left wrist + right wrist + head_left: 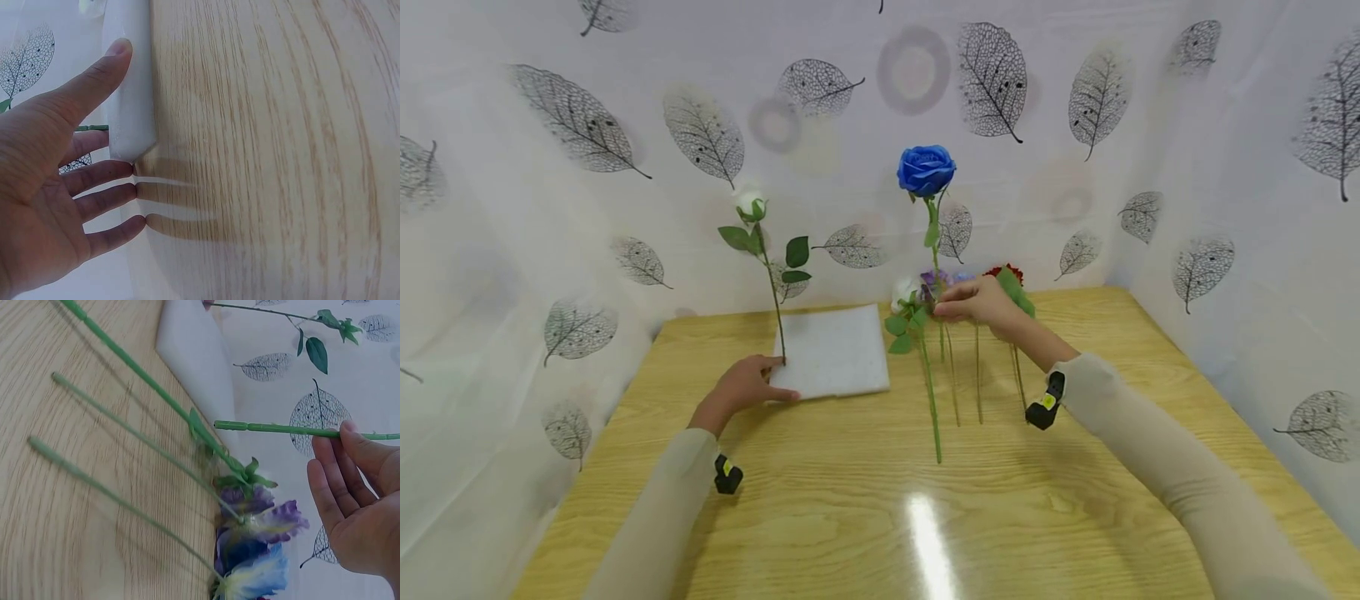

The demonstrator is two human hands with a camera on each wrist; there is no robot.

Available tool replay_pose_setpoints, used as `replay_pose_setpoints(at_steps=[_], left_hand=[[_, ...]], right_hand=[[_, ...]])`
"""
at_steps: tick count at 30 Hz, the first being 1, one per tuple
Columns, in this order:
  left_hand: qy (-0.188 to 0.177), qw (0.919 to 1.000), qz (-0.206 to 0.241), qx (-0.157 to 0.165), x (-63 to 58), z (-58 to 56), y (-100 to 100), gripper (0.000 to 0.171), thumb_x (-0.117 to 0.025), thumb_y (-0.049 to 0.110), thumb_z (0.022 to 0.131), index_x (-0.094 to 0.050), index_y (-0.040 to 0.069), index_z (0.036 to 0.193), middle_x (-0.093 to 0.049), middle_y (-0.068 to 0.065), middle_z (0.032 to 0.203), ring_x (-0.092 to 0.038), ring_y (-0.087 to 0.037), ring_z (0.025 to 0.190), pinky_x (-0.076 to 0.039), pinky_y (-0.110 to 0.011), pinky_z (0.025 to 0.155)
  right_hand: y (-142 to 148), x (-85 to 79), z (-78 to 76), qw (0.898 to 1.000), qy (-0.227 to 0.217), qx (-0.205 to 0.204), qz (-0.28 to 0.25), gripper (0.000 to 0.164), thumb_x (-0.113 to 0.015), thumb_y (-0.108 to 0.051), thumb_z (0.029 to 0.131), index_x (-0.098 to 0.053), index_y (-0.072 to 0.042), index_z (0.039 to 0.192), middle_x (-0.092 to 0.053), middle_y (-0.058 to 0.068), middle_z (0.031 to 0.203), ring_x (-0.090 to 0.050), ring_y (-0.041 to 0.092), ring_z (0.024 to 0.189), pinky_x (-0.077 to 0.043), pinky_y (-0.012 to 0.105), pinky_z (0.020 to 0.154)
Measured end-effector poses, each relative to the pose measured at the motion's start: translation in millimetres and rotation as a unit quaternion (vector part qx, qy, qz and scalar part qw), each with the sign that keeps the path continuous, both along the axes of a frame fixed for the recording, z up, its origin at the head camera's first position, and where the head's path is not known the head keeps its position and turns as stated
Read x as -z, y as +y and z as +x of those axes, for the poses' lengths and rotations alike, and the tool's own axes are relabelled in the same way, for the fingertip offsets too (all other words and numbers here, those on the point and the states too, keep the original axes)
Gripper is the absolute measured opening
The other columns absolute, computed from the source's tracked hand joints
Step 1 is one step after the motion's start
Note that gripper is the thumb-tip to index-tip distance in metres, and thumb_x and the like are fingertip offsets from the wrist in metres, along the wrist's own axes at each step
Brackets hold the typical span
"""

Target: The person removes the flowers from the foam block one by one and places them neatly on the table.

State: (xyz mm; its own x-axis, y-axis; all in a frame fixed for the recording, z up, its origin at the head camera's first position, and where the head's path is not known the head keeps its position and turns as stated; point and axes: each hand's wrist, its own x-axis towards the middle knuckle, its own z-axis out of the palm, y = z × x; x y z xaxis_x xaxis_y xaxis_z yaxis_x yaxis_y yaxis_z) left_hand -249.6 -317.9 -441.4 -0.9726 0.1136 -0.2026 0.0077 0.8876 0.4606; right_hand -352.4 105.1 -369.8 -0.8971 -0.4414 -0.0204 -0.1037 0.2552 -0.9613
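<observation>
My right hand (977, 304) pinches the green stem (269, 429) of a blue rose (927, 171) between thumb and forefinger. The bloom is held upright, and the stem's lower end is clear of the table in the right wrist view. A white foam block (835, 350) lies flat at the table's back left. A white rose (751, 204) with green leaves stands upright at its left side. My left hand (745, 387) rests at the block's near left corner, thumb along the front edge, extended fingers at the left side, close to the rose's stem.
On the wooden table (820, 500), right of the foam, lie several loose flowers: a white one (906, 292), a purple one (269, 522), a pale blue one (259, 578) and a red one (1006, 273). Their stems point towards me. A leaf-printed curtain (865, 200) hangs behind.
</observation>
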Motion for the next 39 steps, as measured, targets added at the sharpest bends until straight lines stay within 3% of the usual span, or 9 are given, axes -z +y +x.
replay_pose_setpoints(at_steps=[7, 12, 19, 32, 39], left_hand=[[0.002, 1.0, 0.003, 0.0, 0.1, -0.1, 1, 0.095, -0.083, 0.056, 0.079, -0.048, 0.003, 0.151, -0.048, -0.027, 0.152, -0.048, -0.043, 0.137, -0.04, -0.058, 0.113], [0.0, 1.0, 0.003, 0.0, 0.9, -0.2, 0, 0.096, -0.082, 0.057, 0.079, -0.048, 0.004, 0.151, -0.046, -0.027, 0.154, -0.043, -0.046, 0.142, -0.038, -0.059, 0.115], [0.004, 1.0, 0.008, -0.001, 1.5, 0.5, 1, 0.096, -0.083, 0.057, 0.079, -0.049, 0.003, 0.151, -0.045, -0.028, 0.154, -0.042, -0.047, 0.142, -0.037, -0.06, 0.115], [0.01, 0.9999, 0.007, 0.0, 1.8, 1.1, 1, 0.096, -0.083, 0.057, 0.079, -0.049, 0.003, 0.15, -0.049, -0.026, 0.151, -0.048, -0.042, 0.137, -0.04, -0.058, 0.113], [0.011, 0.9999, 0.006, 0.002, 2.1, 1.2, 1, 0.095, -0.083, 0.056, 0.079, -0.049, 0.002, 0.15, -0.051, -0.026, 0.149, -0.051, -0.038, 0.13, -0.042, -0.057, 0.111]], right_hand=[[25, 3.8, -2.2, 0.999, 0.032, 0.01, 0.039, 0.04, -0.075, -0.015, 0.094, -0.066, 0.01, 0.124, -0.076, -0.003, 0.092, -0.075, 0.017, 0.087, -0.062, 0.037, 0.085], [44, 7.9, -6.9, 0.999, 0.023, 0.014, 0.044, 0.043, -0.074, -0.017, 0.095, -0.064, 0.011, 0.126, -0.076, -0.004, 0.094, -0.076, 0.027, 0.095, -0.062, 0.035, 0.085], [68, 10.4, -7.6, 0.998, 0.027, 0.024, 0.054, 0.045, -0.073, -0.018, 0.096, -0.063, 0.013, 0.128, -0.075, -0.01, 0.09, -0.074, 0.011, 0.084, -0.062, 0.038, 0.085], [113, 14.2, -2.5, 0.998, -0.01, 0.035, 0.055, 0.046, -0.074, -0.016, 0.095, -0.061, 0.015, 0.127, -0.076, -0.009, 0.088, -0.076, 0.017, 0.088, -0.062, 0.036, 0.084], [137, 21.4, 0.7, 0.996, -0.035, 0.041, 0.071, 0.046, -0.072, -0.015, 0.096, -0.059, 0.016, 0.128, -0.077, -0.01, 0.089, -0.075, 0.01, 0.085, -0.062, 0.03, 0.08]])
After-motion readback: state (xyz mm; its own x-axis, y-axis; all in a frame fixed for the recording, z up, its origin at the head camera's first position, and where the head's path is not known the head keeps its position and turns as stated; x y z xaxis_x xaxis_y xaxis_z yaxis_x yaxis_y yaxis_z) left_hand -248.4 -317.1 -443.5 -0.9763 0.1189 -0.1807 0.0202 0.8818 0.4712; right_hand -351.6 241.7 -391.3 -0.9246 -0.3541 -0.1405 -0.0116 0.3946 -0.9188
